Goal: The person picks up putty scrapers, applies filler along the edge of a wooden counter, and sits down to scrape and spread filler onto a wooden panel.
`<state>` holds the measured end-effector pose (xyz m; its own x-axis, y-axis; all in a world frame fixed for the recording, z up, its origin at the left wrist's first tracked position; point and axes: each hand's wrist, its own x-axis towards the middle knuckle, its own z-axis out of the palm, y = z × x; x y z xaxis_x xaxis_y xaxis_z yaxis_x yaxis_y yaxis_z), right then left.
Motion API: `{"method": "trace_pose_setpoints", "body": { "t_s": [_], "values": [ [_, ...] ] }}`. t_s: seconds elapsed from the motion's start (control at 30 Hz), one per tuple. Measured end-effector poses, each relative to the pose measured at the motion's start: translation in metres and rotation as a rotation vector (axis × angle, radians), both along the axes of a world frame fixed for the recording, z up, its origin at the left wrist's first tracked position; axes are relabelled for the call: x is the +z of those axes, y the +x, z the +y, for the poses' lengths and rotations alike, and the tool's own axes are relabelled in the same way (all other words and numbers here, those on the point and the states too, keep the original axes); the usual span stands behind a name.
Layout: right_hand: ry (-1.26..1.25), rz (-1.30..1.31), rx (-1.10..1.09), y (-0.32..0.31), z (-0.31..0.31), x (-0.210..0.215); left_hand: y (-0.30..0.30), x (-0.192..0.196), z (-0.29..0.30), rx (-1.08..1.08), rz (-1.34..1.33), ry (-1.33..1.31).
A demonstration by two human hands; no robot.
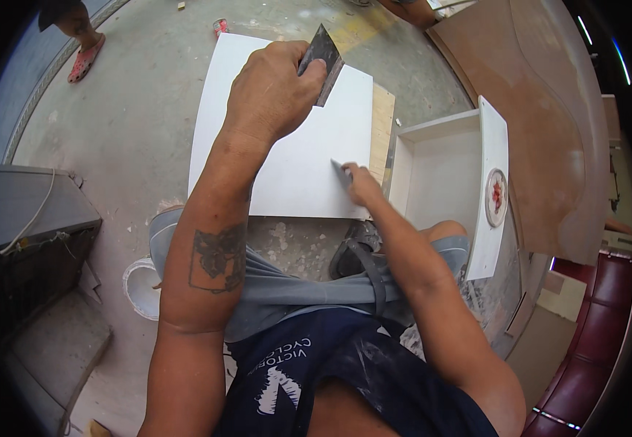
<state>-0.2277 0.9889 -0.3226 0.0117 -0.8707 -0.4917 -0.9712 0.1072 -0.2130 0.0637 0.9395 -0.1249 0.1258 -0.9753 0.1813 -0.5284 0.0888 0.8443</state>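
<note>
The person sits low over a white panel (287, 146) that lies flat on the concrete floor (134, 131), with a strip of bare plywood (382, 124) showing along its right edge. The left hand (272, 91) is closed in a firm grip around a wide dark scraper blade (323, 62), held raised over the far part of the panel with the blade tilted and its edge apparently clear of the surface. The right hand (363, 183) is curled shut on a small putty knife (340, 172), whose tip rests on the white face near the panel's near right corner. By the look of it, the step in hand is spreading or smoothing filler on the panel's surface with the small knife, while the wide blade serves as the carrier; whether any filler sits on either blade cannot be made out. A next stroke would call for a flat, even drag of the small knife along the face, keeping its edge pressed down and staying inside the panel's border. To the right stands a white drawer box (440, 175) with a round pull (496, 197) on its front, and a white tub (141, 288) sits on the floor at the near left.
</note>
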Motion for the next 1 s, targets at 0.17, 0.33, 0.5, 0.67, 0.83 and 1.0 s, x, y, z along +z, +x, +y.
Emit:
{"method": "trace_pose_setpoints", "body": {
  "t_s": [0.17,0.33,0.5,0.67,0.83,1.0],
  "values": [
    [0.391,-0.180,0.442,-0.014,0.047,-0.006,0.011,0.004,0.008,0.005,0.033,-0.013],
    [-0.041,-0.173,-0.084,-0.021,0.015,0.018,0.008,0.003,0.009,0.004,0.017,0.007],
    [0.026,0.029,-0.042,-0.043,0.038,-0.029,0.011,-0.002,0.008,0.017,0.029,-0.047],
    [0.020,-0.115,-0.013,-0.045,-0.002,0.003,0.016,0.010,0.013,-0.016,0.022,-0.066],
    [-0.085,0.061,-0.120,-0.011,-0.005,0.017,0.022,0.009,0.017,-0.025,0.036,-0.050],
    [0.107,-0.150,0.278,0.060,0.056,0.016,0.035,-0.001,0.018,0.006,0.027,-0.139]
  ]
}}
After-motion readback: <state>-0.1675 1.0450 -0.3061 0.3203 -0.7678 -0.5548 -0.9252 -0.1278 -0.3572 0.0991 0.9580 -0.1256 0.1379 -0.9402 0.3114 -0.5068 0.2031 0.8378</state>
